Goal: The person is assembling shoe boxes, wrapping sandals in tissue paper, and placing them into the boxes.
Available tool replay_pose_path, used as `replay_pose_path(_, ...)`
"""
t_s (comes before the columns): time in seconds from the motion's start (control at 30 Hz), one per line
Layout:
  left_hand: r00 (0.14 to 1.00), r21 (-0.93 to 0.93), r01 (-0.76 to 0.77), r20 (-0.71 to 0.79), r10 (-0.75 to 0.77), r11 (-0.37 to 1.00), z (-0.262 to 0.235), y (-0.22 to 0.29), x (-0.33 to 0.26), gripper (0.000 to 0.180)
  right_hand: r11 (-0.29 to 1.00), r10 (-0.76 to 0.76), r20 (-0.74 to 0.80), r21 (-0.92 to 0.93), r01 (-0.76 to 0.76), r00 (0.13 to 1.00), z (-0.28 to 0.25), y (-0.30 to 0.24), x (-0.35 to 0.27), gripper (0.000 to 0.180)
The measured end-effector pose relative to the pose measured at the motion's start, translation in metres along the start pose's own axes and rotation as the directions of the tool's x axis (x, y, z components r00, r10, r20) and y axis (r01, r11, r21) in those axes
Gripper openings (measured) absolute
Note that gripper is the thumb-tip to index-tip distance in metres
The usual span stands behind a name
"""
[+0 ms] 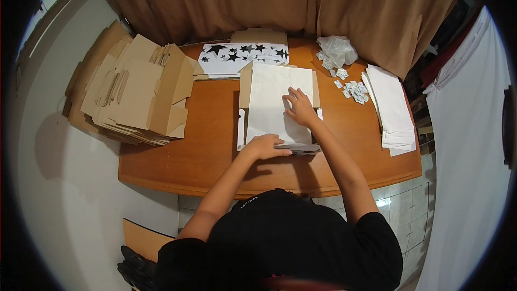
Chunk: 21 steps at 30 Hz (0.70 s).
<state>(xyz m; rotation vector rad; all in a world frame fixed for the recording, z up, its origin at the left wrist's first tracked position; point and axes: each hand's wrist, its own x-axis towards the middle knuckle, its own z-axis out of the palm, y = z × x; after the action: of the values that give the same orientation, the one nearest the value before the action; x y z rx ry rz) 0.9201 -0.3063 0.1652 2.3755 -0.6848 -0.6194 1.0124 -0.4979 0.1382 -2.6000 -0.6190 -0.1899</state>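
Observation:
In front of me stands an opened cardboard box (244, 90), brown inside, with white outer flaps and black marks on its near wall. A white sheet of paper (269, 105) lies in it and reaches up over the far side. My left hand (264, 146) grips the box's near wall at the left, thumb on the near side and fingers over the edge. On the right part of the sheet rests my right hand (300, 109), its fingers apart and slightly bent, pressing on the paper without grasping it.
Folded brown cardboard (129, 91) is stacked at the left. Behind the box lie white flat pieces with black stars (237, 56). At the right are small white packets (355, 90), a clear plastic bag (338, 51) and a pile of white paper (390, 110). Brown curtains (215, 0) hang behind the table.

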Motion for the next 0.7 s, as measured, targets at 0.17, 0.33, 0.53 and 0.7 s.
replay_pose_path(0.17,0.947,-0.06,0.11,0.311,-0.086,0.992,0.004,-0.009,0.035,0.101,1.0,-0.026,-0.012,0.013,0.026,1.0,-0.001,0.001,-0.002,0.045)
replay_pose_path(0.33,0.902,-0.079,0.154,0.419,-0.107,0.985,0.005,-0.01,0.052,0.11,0.999,-0.029,-0.032,0.019,0.03,0.999,-0.004,-0.004,-0.007,0.046)
replay_pose_path(0.53,0.793,-0.105,0.229,0.597,-0.123,0.968,-0.012,0.008,0.049,0.115,0.999,-0.034,-0.07,-0.009,0.033,0.997,-0.004,-0.005,-0.016,0.047)
replay_pose_path(0.7,0.792,0.058,0.237,0.566,-0.228,0.97,0.01,-0.024,0.057,0.1,0.999,-0.025,-0.107,0.034,0.029,0.994,-0.007,-0.019,-0.017,0.046)
